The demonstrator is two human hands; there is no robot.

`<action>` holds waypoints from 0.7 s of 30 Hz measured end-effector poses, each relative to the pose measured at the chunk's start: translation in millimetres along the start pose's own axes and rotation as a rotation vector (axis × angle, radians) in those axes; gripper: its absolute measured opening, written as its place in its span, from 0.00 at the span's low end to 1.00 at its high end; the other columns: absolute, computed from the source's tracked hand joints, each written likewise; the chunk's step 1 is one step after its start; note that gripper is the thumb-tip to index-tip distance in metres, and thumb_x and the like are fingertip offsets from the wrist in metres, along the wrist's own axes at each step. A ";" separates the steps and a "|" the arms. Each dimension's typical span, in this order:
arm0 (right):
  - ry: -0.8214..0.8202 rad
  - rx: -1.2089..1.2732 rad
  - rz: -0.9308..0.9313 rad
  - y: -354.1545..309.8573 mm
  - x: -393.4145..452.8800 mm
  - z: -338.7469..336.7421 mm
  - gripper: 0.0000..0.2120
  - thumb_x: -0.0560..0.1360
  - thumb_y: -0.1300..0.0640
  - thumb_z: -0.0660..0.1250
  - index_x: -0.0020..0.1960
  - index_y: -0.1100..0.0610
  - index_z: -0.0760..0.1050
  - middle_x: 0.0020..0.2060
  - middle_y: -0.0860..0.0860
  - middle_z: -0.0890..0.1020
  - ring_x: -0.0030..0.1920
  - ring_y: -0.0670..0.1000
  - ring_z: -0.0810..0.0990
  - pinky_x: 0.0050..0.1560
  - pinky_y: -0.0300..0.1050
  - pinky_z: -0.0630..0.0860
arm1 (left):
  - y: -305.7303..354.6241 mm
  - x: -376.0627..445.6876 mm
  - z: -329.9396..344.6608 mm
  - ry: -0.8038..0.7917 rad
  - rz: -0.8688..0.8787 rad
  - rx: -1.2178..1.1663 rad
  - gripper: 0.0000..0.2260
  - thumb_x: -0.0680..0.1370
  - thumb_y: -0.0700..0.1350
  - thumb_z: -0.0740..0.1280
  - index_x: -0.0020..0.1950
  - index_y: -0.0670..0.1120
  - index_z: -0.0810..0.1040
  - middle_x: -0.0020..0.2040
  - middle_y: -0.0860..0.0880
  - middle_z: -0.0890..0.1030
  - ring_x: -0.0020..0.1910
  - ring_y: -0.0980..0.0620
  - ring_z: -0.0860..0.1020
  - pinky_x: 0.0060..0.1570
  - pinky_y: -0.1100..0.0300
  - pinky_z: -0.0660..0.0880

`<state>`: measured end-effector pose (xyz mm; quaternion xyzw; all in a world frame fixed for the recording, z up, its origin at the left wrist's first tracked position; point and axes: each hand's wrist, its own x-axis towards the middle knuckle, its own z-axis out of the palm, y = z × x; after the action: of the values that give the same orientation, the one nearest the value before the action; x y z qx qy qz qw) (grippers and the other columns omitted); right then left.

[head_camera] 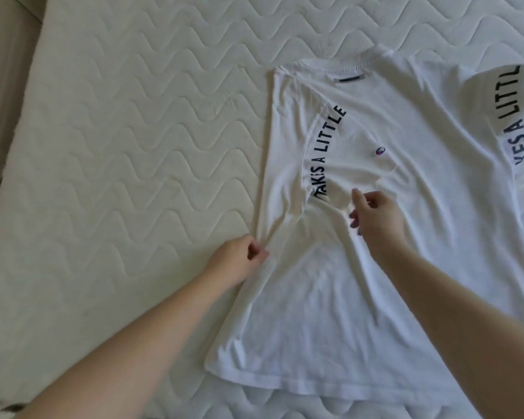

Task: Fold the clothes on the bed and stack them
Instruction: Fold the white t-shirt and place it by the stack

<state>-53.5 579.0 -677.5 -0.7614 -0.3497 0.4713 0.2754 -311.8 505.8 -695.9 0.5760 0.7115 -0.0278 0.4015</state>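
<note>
A white T-shirt (pixel 390 267) with black lettering on its sleeves lies flat on the bed, collar at the far side. Its left sleeve (pixel 318 155) is folded inward over the chest. The other sleeve (pixel 515 116) lies spread at the right edge of view. My left hand (pixel 239 258) pinches the shirt's left side fold at about mid-height. My right hand (pixel 375 216) hovers over the chest with fingers curled, pinching the fabric near the folded sleeve's cuff.
The bed is a cream quilted mattress (pixel 118 146) with a wavy stitch pattern. Its left edge runs diagonally at the upper left, with a beige surface (pixel 3 71) beyond it.
</note>
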 end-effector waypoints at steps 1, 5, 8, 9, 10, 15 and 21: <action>-0.101 -0.002 0.028 6.4 -20.0 11.3 0.11 0.79 0.50 0.65 0.48 0.58 0.77 0.33 0.51 0.82 0.27 0.45 0.79 0.29 0.41 0.74 | -8.8 -17.2 10.0 -0.014 -0.028 -0.013 0.12 0.75 0.56 0.69 0.42 0.50 0.72 0.34 0.54 0.75 0.38 0.47 0.76 0.35 0.57 0.65; -0.317 -0.043 0.096 40.8 -85.6 55.4 0.09 0.80 0.53 0.64 0.54 0.57 0.77 0.40 0.51 0.84 0.37 0.48 0.84 0.41 0.50 0.82 | -41.8 -74.0 44.2 -0.054 -0.082 -0.029 0.20 0.71 0.57 0.72 0.55 0.47 0.74 0.49 0.49 0.81 0.48 0.46 0.80 0.47 0.52 0.76; -0.327 -0.047 0.122 57.7 -111.8 79.5 0.08 0.79 0.51 0.63 0.55 0.53 0.77 0.40 0.49 0.84 0.41 0.47 0.84 0.49 0.54 0.82 | -56.1 -102.0 60.2 -0.018 -0.116 -0.017 0.17 0.72 0.53 0.72 0.55 0.46 0.73 0.50 0.47 0.81 0.50 0.44 0.79 0.48 0.52 0.76; -0.323 -0.039 0.131 60.6 -120.1 86.3 0.08 0.79 0.51 0.63 0.55 0.52 0.77 0.40 0.48 0.84 0.42 0.48 0.84 0.49 0.54 0.82 | -59.6 -111.5 63.3 -0.005 -0.119 -0.004 0.16 0.72 0.52 0.71 0.54 0.46 0.73 0.49 0.47 0.81 0.50 0.44 0.79 0.48 0.52 0.76; -0.316 -0.033 0.142 62.7 -127.1 92.0 0.09 0.79 0.50 0.63 0.55 0.52 0.76 0.39 0.48 0.84 0.43 0.50 0.84 0.50 0.54 0.82 | -61.0 -120.7 65.6 0.001 -0.114 0.009 0.15 0.73 0.50 0.71 0.54 0.46 0.73 0.49 0.47 0.80 0.49 0.44 0.79 0.48 0.52 0.76; -0.345 -0.030 0.270 56.9 -152.3 109.9 0.18 0.75 0.42 0.67 0.59 0.53 0.74 0.42 0.51 0.83 0.46 0.54 0.84 0.52 0.55 0.82 | -54.1 -158.1 69.2 0.096 -0.037 -0.059 0.13 0.73 0.42 0.66 0.57 0.49 0.73 0.51 0.51 0.77 0.48 0.48 0.77 0.43 0.55 0.74; -0.383 -0.069 0.324 61.3 -170.6 97.6 0.07 0.75 0.57 0.67 0.51 0.58 0.75 0.50 0.57 0.82 0.50 0.57 0.82 0.50 0.54 0.82 | -35.4 -190.4 90.1 0.180 0.222 -0.104 0.25 0.71 0.34 0.64 0.65 0.53 0.71 0.54 0.52 0.74 0.48 0.51 0.76 0.39 0.58 0.74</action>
<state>-178.7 415.7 -673.2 -0.7133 -0.2846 0.6328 0.0988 -290.4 296.9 -656.9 0.6296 0.6771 0.1055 0.3660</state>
